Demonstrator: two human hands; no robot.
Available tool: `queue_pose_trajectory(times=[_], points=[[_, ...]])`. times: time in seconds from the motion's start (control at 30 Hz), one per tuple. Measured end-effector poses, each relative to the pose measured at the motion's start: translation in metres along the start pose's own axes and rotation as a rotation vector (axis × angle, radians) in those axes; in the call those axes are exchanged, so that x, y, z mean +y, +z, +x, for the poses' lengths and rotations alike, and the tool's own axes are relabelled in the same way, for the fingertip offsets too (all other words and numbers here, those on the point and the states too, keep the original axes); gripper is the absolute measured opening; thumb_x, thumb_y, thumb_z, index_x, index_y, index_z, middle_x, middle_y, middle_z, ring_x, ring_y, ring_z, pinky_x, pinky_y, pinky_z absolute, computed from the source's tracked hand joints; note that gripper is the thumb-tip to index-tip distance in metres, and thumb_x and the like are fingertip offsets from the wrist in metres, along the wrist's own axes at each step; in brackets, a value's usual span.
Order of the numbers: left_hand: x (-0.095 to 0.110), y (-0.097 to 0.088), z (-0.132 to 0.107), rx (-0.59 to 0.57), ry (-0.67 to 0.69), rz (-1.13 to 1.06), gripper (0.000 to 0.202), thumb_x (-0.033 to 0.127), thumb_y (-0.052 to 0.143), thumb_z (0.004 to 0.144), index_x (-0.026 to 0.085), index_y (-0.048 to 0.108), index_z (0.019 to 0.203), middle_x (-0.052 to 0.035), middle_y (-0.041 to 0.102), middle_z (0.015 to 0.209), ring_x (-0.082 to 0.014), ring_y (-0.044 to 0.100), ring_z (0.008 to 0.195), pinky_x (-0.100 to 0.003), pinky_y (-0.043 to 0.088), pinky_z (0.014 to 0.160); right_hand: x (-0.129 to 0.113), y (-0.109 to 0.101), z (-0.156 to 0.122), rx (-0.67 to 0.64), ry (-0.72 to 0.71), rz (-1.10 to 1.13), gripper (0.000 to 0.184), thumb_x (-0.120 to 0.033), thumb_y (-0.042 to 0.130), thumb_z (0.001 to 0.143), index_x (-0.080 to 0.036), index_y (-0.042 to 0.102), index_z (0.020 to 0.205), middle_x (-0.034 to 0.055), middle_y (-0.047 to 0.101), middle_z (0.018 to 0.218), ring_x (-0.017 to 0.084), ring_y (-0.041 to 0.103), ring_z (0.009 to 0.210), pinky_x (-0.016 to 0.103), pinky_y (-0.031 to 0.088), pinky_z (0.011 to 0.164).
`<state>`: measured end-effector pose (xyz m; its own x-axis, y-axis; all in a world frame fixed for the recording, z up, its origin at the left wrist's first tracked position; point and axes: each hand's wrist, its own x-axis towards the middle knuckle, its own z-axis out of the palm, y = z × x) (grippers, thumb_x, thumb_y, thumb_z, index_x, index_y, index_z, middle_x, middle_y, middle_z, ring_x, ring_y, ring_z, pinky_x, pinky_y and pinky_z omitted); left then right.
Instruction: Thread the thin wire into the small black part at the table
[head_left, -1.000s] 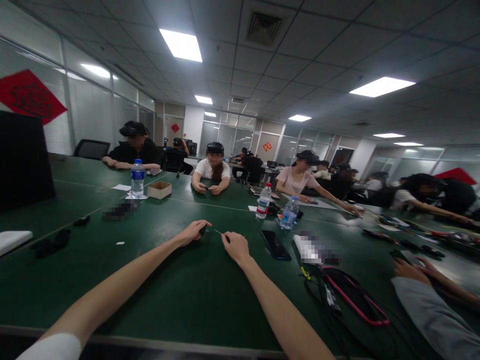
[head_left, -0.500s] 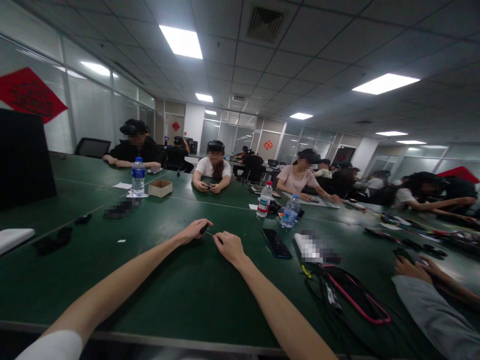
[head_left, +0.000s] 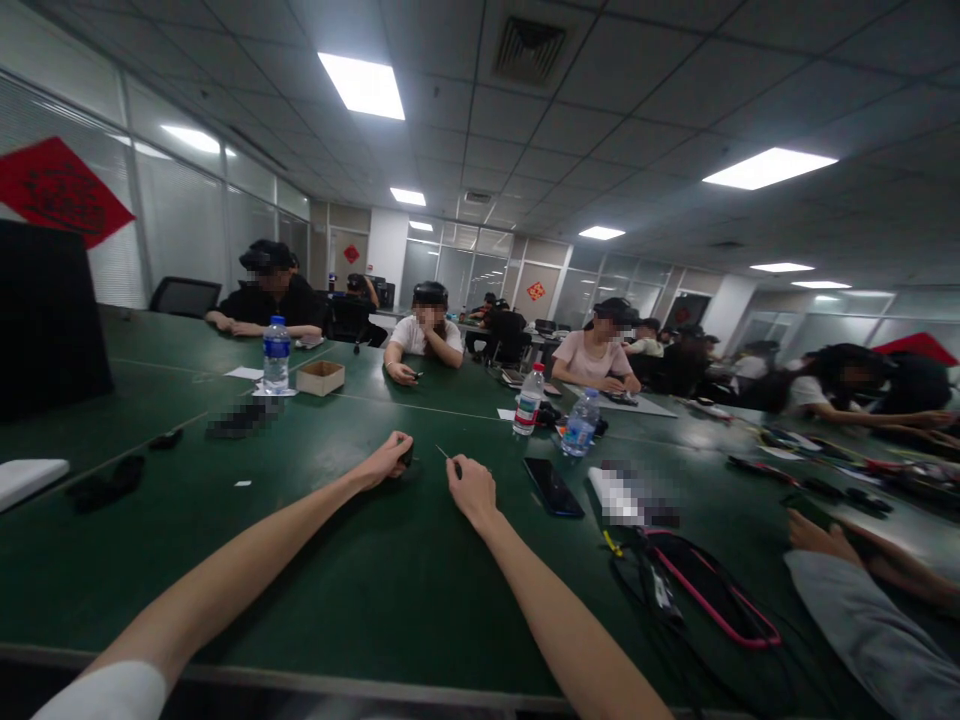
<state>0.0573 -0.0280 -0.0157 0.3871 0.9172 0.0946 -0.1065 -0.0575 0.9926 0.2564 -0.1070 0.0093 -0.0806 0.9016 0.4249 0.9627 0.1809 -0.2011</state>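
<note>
Both bare hands reach over a smooth, dark green worktop (head_left: pixel 352 600) with a dull sheen and thin straight seams. The left hand (head_left: pixel 388 460) has its grip curled around a small dark object (head_left: pixel 407 455), which shows at the thumb side as a rounded black edge; the fingers hide most of its form, and its material cannot be told. The right hand (head_left: pixel 472 490) has its grip pinching a slim tool (head_left: pixel 443 452), whose thin, straight, needle-like shaft sticks out past the fingertips and slants up toward the left. Its tip is apart from the dark object, with a narrow gap of green between them. A dark part, perhaps the handle, shows between the right fingers.

Just to the right of that hand lies a flat black phone (head_left: pixel 553 487), a glossy rectangle with rounded corners. Beside it sits a pale, pixelated item (head_left: pixel 619 495), its surface unreadable. Nearer the worktop's front edge, thin black cables (head_left: pixel 660 592) curl next to a long oval with a bright pink rim (head_left: pixel 757 642).

Farther back stand two clear plastic bottles, one with a red cap (head_left: pixel 527 402), the other with a blue cap (head_left: pixel 580 425). To the left are a shallow tan box (head_left: pixel 320 377) with straight walls, a blue-labelled bottle (head_left: pixel 275 357) and a small white scrap (head_left: pixel 243 484).
</note>
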Motion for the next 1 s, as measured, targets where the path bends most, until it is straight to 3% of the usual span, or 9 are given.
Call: queue_pose_trajectory(times=[0.27,0.53,1.0], points=[[0.004,0.002,-0.003,-0.088,0.066,-0.057,0.035,0.055,0.048,0.082,0.022,0.039,0.083,0.0083,0.038,0.050,-0.0044,0.027,0.034,-0.013,0.014,0.035,-0.014,0.000,-0.007,-0.008,-0.251,0.067,0.029,-0.039,0.036,0.096,-0.025,0.051,0.116,0.0044,0.059,0.106,0.014,0.059,0.085,0.022,0.044,0.069],[0.003,-0.002,0.000,-0.098,0.074,-0.068,0.034,0.054,0.053,0.081,0.021,0.044,0.083,0.0084,0.035,0.051,-0.0037,0.027,0.035,-0.013,0.015,0.034,-0.014,-0.001,-0.007,-0.020,-0.186,0.065,0.036,-0.043,0.026,0.098,-0.027,0.056,0.111,0.0030,0.061,0.101,0.014,0.059,0.085,0.022,0.042,0.069],[0.005,0.000,-0.003,-0.066,0.080,-0.054,0.038,0.054,0.059,0.076,0.018,0.051,0.082,0.0059,0.039,0.059,-0.0032,0.030,0.039,-0.014,0.014,0.034,-0.013,0.001,-0.006,-0.008,-0.224,0.030,0.041,-0.045,0.025,0.098,-0.027,0.059,0.110,0.0033,0.064,0.099,0.014,0.060,0.085,0.022,0.041,0.070]])
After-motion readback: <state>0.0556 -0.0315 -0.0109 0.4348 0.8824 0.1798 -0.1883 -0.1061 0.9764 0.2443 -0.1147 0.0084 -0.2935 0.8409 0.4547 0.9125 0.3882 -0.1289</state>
